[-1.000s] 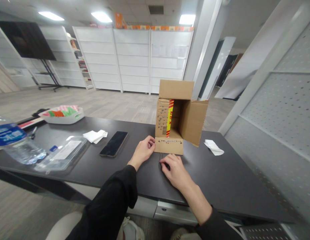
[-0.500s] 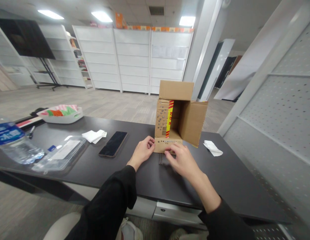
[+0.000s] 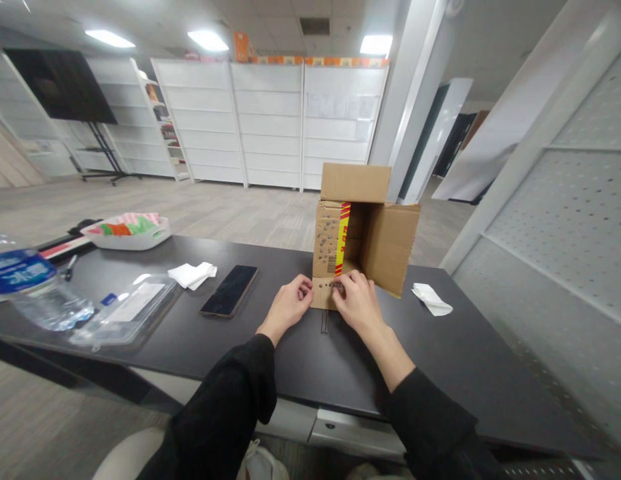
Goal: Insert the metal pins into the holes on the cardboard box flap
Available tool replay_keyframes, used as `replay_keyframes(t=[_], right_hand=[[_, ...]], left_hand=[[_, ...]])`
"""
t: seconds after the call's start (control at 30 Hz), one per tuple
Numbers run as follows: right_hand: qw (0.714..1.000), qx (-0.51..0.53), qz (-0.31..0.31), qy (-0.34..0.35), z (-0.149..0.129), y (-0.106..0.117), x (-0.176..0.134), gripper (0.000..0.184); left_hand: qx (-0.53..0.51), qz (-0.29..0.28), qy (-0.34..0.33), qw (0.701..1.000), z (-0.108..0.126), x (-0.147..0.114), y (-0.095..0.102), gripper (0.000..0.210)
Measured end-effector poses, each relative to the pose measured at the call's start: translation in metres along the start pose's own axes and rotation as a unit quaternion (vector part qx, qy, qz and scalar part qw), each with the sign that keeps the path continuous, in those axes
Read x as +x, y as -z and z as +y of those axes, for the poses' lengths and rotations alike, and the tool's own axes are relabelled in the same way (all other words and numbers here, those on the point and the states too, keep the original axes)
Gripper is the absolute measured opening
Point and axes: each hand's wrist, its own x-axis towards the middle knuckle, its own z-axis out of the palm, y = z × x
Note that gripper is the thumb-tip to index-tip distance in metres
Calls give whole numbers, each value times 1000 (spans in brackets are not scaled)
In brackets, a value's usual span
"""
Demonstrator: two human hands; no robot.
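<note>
An open cardboard box lies on its side on the dark table, its opening facing me and a red-and-yellow tape strip inside. Its bottom flap, dotted with small holes, lies flat on the table. My left hand pinches the flap's left edge. My right hand rests on the flap, fingertips pressing something small and dark against the holes; what it is I cannot tell. Two thin dark pins lie on the table just before the flap.
A black phone and a folded white tissue lie left of the box. Further left are a clear plastic pouch, a water bottle and a white tray. Another crumpled tissue lies to the right.
My right hand has lifted from the table in front of the flap and moved forward onto the flap. My left hand has stayed at the flap's left edge.
</note>
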Motion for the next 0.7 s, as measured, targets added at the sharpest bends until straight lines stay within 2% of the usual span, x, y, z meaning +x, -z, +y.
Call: replay_keyframes(t=[0.2, 0.7], right_hand=[[1000, 13, 17, 10, 2, -7, -2, 14], [1000, -1, 11, 12, 1, -15, 1, 9]], left_hand=[[-5, 2, 4, 1000, 2, 0, 0, 12], [-3, 1, 7, 1000, 2, 0, 1, 13]])
